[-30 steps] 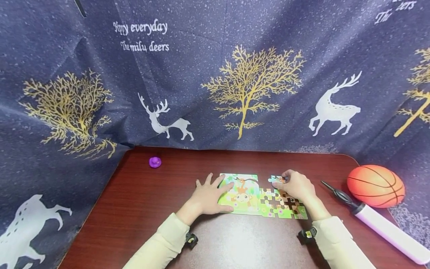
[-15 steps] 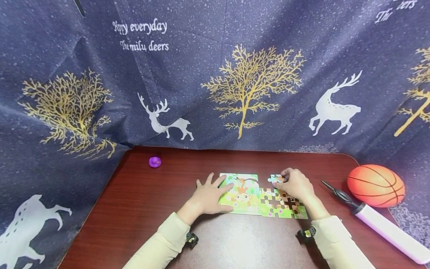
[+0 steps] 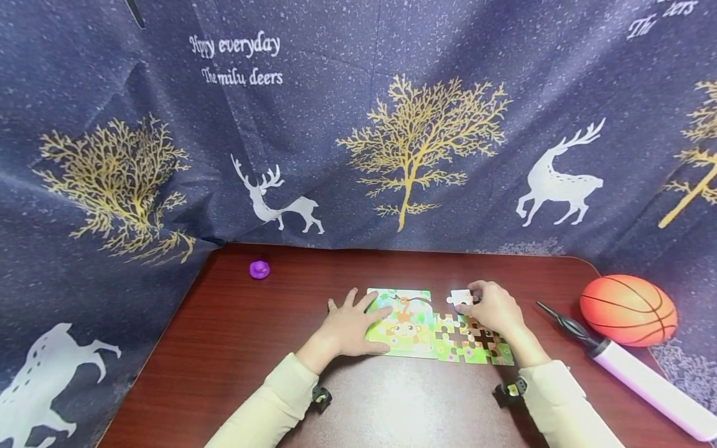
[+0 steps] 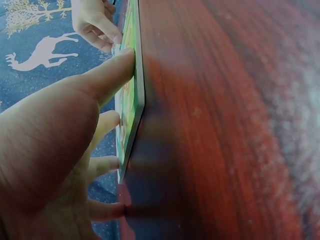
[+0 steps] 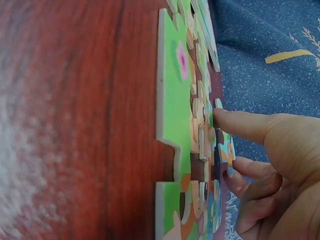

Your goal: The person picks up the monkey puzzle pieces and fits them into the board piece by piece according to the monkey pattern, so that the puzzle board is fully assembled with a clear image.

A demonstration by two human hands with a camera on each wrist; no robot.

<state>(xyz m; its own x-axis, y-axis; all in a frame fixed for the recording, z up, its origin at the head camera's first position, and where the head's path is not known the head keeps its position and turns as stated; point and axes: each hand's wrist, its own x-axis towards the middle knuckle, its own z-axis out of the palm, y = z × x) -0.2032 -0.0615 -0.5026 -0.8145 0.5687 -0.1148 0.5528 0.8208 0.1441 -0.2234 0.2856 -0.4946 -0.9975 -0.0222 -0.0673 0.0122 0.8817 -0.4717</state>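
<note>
Piece in R hand is changing its look vs. 0.5 s ago: its face is now glaring white where blue print was showing; both hands are staying abt. put.

Head view: R hand is pinching the piece btwn. thumb & fingers, just past the far edge of the puzzle, L of its middle. Puzzle is lying w/ dark gaps btwn. some parts, just R of the board. L hand is resting on the board, fingers spread, gripping nothing. Board is showing a monkey pic. All this is lying on the table. Purple toy is sitting far L; ball & pump are lying at R. Cloth w/ white deer & gold trees is hanging behind.

L wrist view: L thumb is pressing the board near its edge; two fingertips are touching it farther along, one lower finger is reaching past its corner. R hand is showing small at top.

R wrist view: thumb & fingers are holding the piece, tilted, blue/orange print showing, beyond the puzzle; can't tell if it's touching the table. Green part w/ pink flower is lying closest to cam.
</note>
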